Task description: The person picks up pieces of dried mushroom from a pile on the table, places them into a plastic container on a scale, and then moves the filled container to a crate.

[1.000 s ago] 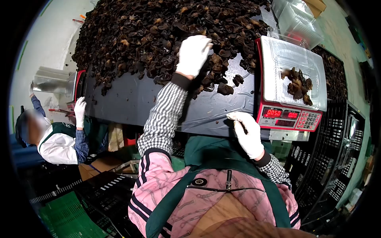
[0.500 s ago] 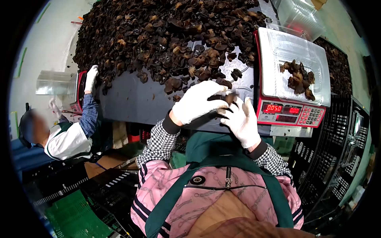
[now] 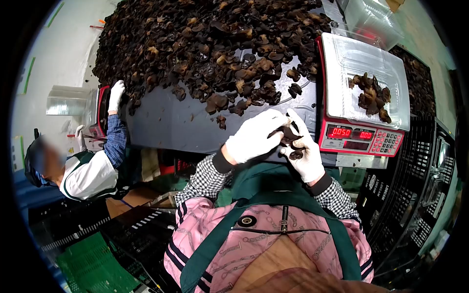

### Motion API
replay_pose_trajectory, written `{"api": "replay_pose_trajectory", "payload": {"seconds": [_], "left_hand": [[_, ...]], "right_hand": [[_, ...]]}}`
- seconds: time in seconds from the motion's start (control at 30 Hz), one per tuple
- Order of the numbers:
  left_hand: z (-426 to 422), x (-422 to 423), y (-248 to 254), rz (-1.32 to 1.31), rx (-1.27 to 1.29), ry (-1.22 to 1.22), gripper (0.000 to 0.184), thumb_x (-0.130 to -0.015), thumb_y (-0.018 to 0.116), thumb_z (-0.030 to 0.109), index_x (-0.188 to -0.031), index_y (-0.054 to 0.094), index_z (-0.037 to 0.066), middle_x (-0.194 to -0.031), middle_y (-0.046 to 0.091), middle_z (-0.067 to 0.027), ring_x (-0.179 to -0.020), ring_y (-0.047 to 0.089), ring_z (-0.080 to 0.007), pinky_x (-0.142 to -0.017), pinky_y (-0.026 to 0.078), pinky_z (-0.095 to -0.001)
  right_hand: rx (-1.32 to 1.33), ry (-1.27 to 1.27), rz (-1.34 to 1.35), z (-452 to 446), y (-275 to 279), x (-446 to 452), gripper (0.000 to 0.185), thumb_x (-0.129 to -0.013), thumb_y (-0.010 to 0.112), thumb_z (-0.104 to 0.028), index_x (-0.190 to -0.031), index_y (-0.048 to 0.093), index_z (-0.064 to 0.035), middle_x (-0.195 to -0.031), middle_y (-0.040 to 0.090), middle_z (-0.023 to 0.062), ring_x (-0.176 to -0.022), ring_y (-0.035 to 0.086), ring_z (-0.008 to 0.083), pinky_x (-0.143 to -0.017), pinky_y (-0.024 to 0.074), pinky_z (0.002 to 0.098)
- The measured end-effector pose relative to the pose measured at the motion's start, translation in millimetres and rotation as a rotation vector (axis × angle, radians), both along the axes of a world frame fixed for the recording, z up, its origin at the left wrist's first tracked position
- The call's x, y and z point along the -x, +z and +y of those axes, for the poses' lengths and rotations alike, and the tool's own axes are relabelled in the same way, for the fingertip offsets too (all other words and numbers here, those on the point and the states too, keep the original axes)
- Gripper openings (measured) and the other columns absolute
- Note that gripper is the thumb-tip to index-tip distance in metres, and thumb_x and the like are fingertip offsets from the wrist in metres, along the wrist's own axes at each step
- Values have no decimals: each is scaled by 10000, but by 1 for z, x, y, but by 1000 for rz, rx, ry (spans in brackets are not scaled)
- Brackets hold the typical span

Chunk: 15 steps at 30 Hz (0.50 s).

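Observation:
In white gloves, my left hand (image 3: 256, 136) and my right hand (image 3: 308, 157) meet at the table's front edge. Between them are dark wood ear mushroom pieces (image 3: 291, 134). My left fingers pinch one side of a piece, while my right hand cups the pieces from the other side. Just beyond my hands a large heap of wood ear mushrooms (image 3: 195, 53) spreads over the table. To the right, a red-framed scale (image 3: 342, 143) shows 0.050. On it rests a clear plastic tray (image 3: 337, 73) with a small pile of mushrooms (image 3: 373, 97) inside.
Stacked clear trays (image 3: 373, 24) stand behind the scale. Black crates (image 3: 408, 180) are at the right. A co-worker (image 3: 90, 171) at the left reaches a gloved hand to the heap beside another scale (image 3: 101, 112). A green crate (image 3: 95, 266) lies at lower left.
My hands have moved slightly down and turned, so the mushroom pieces between them now show more clearly. The scale reading stays the same.

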<state>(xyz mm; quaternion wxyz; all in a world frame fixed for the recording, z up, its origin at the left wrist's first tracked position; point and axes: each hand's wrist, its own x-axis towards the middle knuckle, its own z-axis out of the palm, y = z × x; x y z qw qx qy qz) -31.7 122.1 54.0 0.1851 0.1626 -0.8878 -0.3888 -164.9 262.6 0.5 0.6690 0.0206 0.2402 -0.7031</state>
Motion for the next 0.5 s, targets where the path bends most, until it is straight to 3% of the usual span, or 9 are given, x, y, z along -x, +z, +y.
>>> {"api": "replay_pose_trajectory", "payload": {"seconds": [0.03, 0.1, 0.13, 0.17, 0.23, 0.33, 0.4, 0.5], "left_hand": [[-10, 1, 2, 6, -7, -75, 258, -868, 663, 33, -1123, 702, 39, -1045, 695, -117, -958, 690, -285, -846, 562, -341], [-30, 6, 5, 12, -106, 21, 233, -871, 673, 38, -1102, 709, 33, -1027, 705, -125, -920, 699, -280, -833, 563, -335], [-43, 10, -4, 53, 81, 108, 194, -880, 686, 51, -1071, 717, 34, -1007, 712, -130, -886, 704, -273, -799, 564, -326], [-52, 16, -17, 75, 294, 254, 161, -882, 699, 66, -1041, 725, 53, -969, 706, -113, -867, 700, -264, -762, 563, -325], [-62, 32, -27, 63, 518, 349, 156, -870, 710, 74, -1025, 729, 76, -937, 695, -92, -842, 692, -259, -740, 562, -331], [-66, 57, -45, 5, 597, 300, 231, -847, 727, 111, -1076, 699, 94, -936, 660, -68, -831, 674, -249, -705, 554, -343], [-64, 71, -53, -142, 672, 335, 258, -864, 701, 143, -1118, 666, 108, -908, 608, -75, -823, 653, -259, -657, 537, -365], [-74, 80, -68, -218, 705, 276, 194, -871, 677, 143, -1063, 673, 110, -878, 599, -91, -815, 656, -270, -652, 534, -371]], "right_hand": [[19, -8, -5, -1, 2, -1, 717, -822, 480, -34, -1532, 420, -116, -1374, 584, 110, -1113, 633, 255, -751, 536, 345], [-59, 49, 32, -1, -2, -2, 588, -834, 491, -48, -1420, 520, -73, -1297, 623, 106, -1059, 644, 242, -744, 535, 338], [-95, 72, 53, -1, -3, -1, 530, -840, 496, -55, -1365, 570, -52, -1259, 642, 104, -1032, 650, 236, -740, 535, 335], [-89, 66, 74, 0, -2, -3, 328, -897, 508, -69, -1195, 634, -19, -1177, 672, 104, -985, 660, 220, -713, 526, 308], [-73, 54, 104, 3, -3, -6, 218, -968, 531, -106, -1145, 627, -22, -1087, 668, 95, -914, 651, 183, -665, 500, 271], [-131, 84, 79, 5, -4, -4, 155, -1016, 555, -161, -1067, 627, -35, -918, 639, 62, -767, 604, 125, -586, 444, 231], [-155, 153, 162, 8, 5, -2, 156, -1018, 569, -186, -1017, 621, -39, -840, 607, 37, -688, 555, 100, -546, 404, 217], [-154, 134, 358, 12, 42, 5, 199, -1022, 576, -203, -930, 619, -32, -753, 596, 22, -584, 504, 76, -486, 356, 209]]}}
